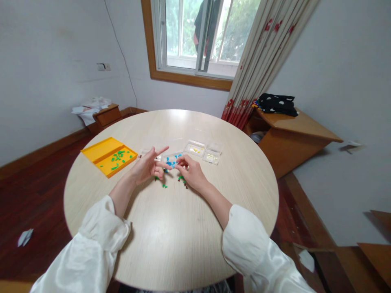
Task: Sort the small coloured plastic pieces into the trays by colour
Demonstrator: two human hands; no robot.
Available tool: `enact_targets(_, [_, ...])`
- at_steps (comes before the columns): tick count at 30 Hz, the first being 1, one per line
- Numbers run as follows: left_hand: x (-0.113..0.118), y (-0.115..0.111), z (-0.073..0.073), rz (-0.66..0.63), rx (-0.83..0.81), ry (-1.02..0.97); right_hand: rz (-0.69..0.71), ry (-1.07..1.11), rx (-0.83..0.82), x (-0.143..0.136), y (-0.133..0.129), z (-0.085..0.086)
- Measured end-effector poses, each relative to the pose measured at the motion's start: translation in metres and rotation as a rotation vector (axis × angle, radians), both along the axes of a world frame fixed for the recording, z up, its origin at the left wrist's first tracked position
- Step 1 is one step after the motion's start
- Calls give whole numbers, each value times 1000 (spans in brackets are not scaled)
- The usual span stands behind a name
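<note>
My left hand (148,166) is turned palm inward over the middle of the round table, index finger stretched out and the lower fingers partly curled. Close by on its right, my right hand (192,171) has thumb and fingertips pinched together; whatever lies between them is too small to make out. Small blue bricks (172,159) lie in a clear tray just behind the fingertips. Loose green pieces (165,186) rest on the table below my left hand. Green and brown pieces (185,185) sit under my right hand.
An open yellow box (97,151) with several green bricks (117,156) stands at the left. Clear boxes hold yellow pieces (195,149) and pale pieces (211,156) behind my right hand. The round table (171,240) has a wooden cabinet (293,138) beyond its right edge.
</note>
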State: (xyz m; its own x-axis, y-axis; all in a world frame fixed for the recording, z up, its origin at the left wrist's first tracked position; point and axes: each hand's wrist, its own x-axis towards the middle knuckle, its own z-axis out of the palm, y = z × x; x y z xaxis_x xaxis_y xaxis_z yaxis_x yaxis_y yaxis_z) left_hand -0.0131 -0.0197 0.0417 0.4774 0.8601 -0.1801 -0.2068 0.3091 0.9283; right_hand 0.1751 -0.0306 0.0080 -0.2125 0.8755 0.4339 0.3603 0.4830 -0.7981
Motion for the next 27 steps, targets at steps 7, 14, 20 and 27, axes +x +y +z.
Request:
enact_targets(7, [4, 0, -7, -222, -14, 36, 40, 97, -73, 0, -5, 3])
enact_targets(14, [4, -1, -8, -275, -37, 50, 19, -14, 8, 3, -5, 3])
enact_targets(20, [0, 2, -13, -318, -34, -8, -44, -91, 90, 6, -4, 4])
enact_targets(27, [2, 4, -12, -229, -70, -76, -39, -68, 113, 5, -1, 2])
